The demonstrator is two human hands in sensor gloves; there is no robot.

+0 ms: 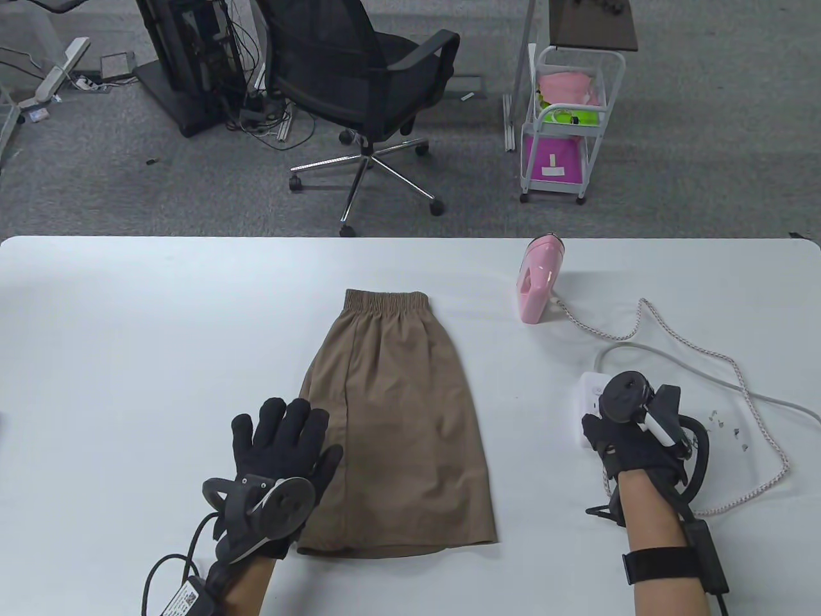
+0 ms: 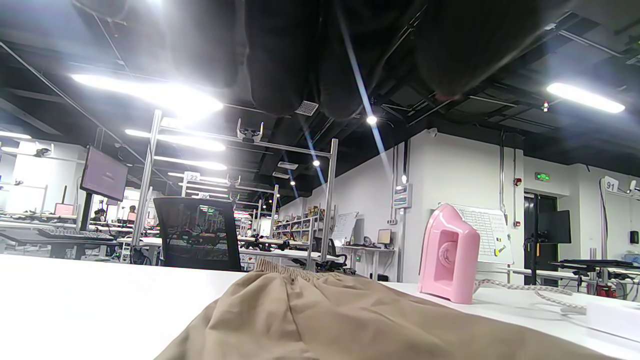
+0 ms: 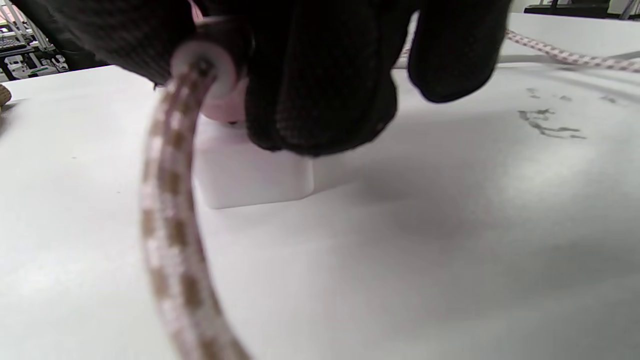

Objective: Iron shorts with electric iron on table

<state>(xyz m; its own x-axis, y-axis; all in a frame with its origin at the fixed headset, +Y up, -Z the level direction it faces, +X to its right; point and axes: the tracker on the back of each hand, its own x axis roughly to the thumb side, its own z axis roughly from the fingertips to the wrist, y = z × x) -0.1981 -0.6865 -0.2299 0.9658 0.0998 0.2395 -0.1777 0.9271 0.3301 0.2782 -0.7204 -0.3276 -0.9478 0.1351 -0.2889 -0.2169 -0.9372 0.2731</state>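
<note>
Brown shorts (image 1: pixel 397 423) lie flat on the white table (image 1: pixel 128 333), waistband at the far end; they also fill the bottom of the left wrist view (image 2: pixel 325 320). A pink iron (image 1: pixel 539 279) stands upright at the back right, also in the left wrist view (image 2: pixel 447 255). My left hand (image 1: pixel 288 430) lies open, fingers spread, at the shorts' left edge. My right hand (image 1: pixel 596 430) grips the iron's pink plug (image 3: pixel 220 107) at a white power strip (image 1: pixel 587 398). The braided cord (image 3: pixel 170 240) hangs from the plug.
The braided cord (image 1: pixel 757 398) loops over the table's right side, beside the strip's grey cable (image 1: pixel 673 362). Small dark marks (image 1: pixel 725 430) lie right of my right hand. Beyond the far edge stand an office chair (image 1: pixel 359 83) and a white cart (image 1: pixel 564 122).
</note>
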